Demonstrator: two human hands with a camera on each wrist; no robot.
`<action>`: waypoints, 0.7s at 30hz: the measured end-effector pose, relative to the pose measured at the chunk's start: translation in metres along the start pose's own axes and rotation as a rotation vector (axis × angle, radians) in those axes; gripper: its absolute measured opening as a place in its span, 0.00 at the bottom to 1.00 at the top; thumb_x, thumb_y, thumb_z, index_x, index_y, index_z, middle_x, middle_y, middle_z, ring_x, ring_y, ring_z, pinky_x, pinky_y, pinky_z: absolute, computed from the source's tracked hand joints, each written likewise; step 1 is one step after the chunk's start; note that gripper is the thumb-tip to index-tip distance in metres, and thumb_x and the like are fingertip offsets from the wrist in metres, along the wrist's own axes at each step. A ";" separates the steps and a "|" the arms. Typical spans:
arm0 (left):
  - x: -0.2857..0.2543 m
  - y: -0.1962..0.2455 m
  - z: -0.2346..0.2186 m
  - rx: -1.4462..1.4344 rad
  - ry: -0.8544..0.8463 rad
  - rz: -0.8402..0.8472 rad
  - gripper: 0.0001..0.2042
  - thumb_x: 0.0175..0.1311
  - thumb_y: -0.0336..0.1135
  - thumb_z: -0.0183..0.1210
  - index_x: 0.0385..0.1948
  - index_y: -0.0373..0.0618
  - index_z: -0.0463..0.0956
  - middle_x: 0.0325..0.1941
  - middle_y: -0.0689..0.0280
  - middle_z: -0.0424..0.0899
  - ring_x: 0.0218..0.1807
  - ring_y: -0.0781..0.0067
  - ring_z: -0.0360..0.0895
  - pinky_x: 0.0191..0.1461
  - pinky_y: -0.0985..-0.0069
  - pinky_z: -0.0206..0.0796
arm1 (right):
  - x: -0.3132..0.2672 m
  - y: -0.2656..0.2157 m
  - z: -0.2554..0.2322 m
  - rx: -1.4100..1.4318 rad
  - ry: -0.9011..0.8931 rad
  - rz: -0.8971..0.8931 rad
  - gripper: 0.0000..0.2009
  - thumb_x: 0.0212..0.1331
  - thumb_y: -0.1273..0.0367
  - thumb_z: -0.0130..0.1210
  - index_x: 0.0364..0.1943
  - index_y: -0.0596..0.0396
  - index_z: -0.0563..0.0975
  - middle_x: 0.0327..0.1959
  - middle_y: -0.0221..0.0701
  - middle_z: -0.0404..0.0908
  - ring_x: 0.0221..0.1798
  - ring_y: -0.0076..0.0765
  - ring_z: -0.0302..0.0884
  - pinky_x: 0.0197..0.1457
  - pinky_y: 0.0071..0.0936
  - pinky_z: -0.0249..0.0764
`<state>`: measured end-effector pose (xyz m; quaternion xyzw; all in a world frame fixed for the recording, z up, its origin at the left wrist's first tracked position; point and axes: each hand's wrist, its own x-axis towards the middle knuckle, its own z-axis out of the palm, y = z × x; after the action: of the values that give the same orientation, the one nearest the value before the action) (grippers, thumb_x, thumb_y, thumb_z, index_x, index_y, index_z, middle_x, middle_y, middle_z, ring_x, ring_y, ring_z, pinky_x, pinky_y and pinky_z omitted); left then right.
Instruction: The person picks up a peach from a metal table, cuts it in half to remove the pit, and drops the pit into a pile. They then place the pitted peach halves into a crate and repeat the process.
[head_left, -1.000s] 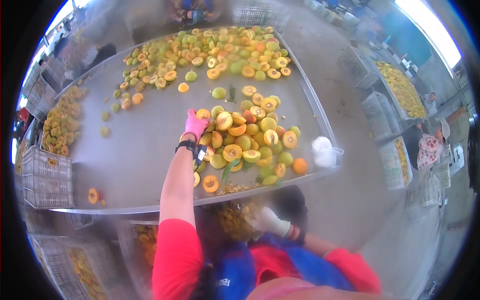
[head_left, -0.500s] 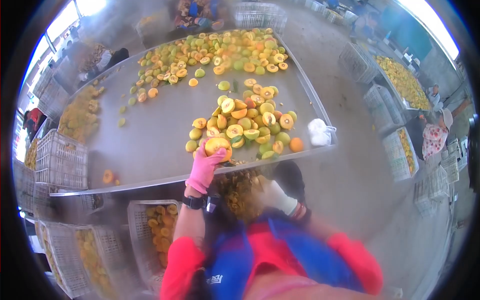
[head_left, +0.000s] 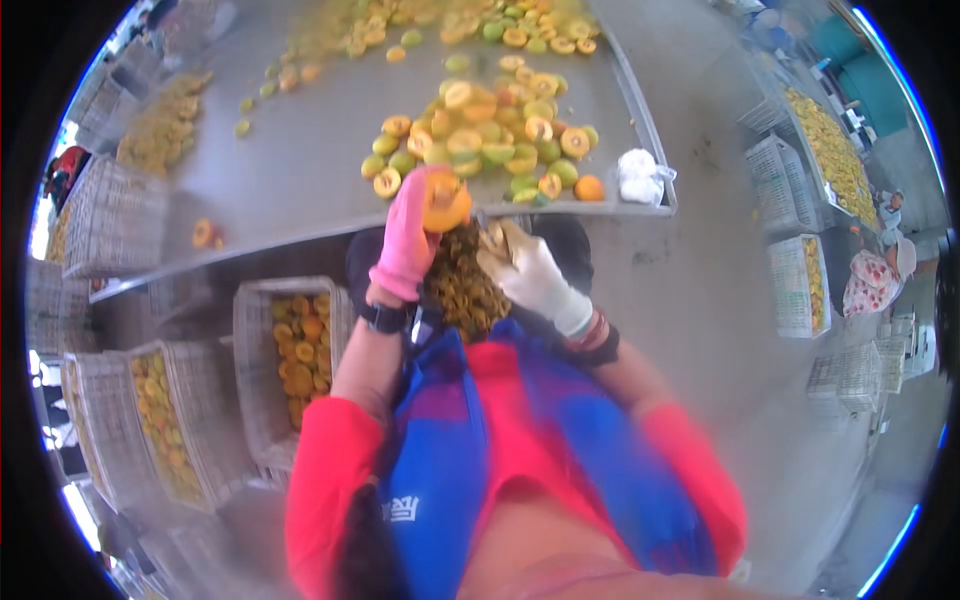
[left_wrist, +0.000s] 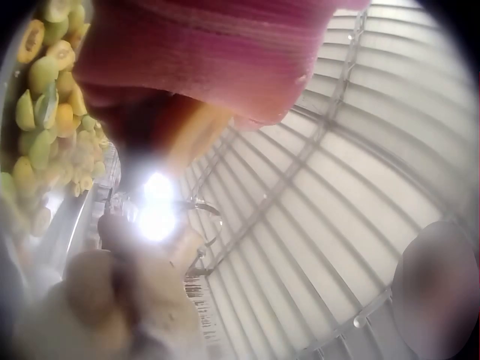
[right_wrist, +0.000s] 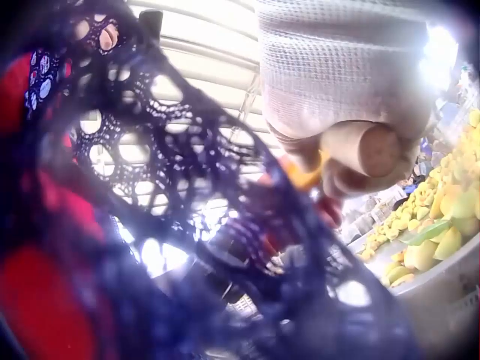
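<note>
Our left hand [head_left: 408,238], in a pink glove, gripped a halved peach [head_left: 444,200] with its fingers curled round it, cut face up, just off the near edge of the steel table [head_left: 290,170]. Our right hand [head_left: 527,272], in a white glove, was close beside it with the fingers bent round something small (we could not tell what, the head view being too blurred there). Both hands were over a dark tub of pits [head_left: 462,285] set below the table's near edge. On the table, near its near right corner, lay a heap of peach halves [head_left: 490,135], yellow and green, and a white bag [head_left: 638,176] sat right at that corner. More fruit was spread along the far edge. To our left, under the table, stood white crates of cut fruit [head_left: 295,345]. From the left wrist we saw only pink glove [left_wrist: 217,52] and roof sheeting; from the right wrist, the white glove [right_wrist: 345,90] and blurred dark mesh.
</note>
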<state>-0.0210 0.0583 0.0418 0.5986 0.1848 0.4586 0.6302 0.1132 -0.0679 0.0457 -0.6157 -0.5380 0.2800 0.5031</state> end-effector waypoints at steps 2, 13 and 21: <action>-0.002 0.011 0.003 0.146 0.008 0.004 0.19 0.78 0.44 0.38 0.53 0.40 0.73 0.46 0.63 0.81 0.44 0.71 0.81 0.48 0.74 0.73 | 0.000 -0.006 -0.001 0.013 0.001 -0.047 0.08 0.60 0.73 0.58 0.34 0.58 0.70 0.22 0.35 0.68 0.24 0.28 0.59 0.30 0.29 0.68; -0.010 0.004 0.023 0.056 -0.041 -0.069 0.23 0.79 0.47 0.35 0.56 0.39 0.72 0.49 0.62 0.83 0.50 0.73 0.78 0.58 0.75 0.69 | 0.002 -0.005 -0.004 0.008 0.031 -0.011 0.10 0.61 0.71 0.55 0.43 0.61 0.71 0.24 0.47 0.76 0.26 0.59 0.76 0.29 0.41 0.71; -0.009 -0.008 0.030 -0.048 0.099 -0.164 0.23 0.79 0.47 0.37 0.51 0.37 0.76 0.45 0.62 0.84 0.46 0.75 0.78 0.53 0.76 0.70 | -0.004 0.004 0.000 -0.112 -0.074 0.036 0.10 0.62 0.71 0.55 0.43 0.62 0.70 0.26 0.50 0.76 0.27 0.59 0.76 0.28 0.44 0.69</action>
<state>0.0009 0.0351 0.0376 0.5429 0.2528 0.4388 0.6700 0.1136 -0.0716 0.0417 -0.6416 -0.5599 0.2810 0.4427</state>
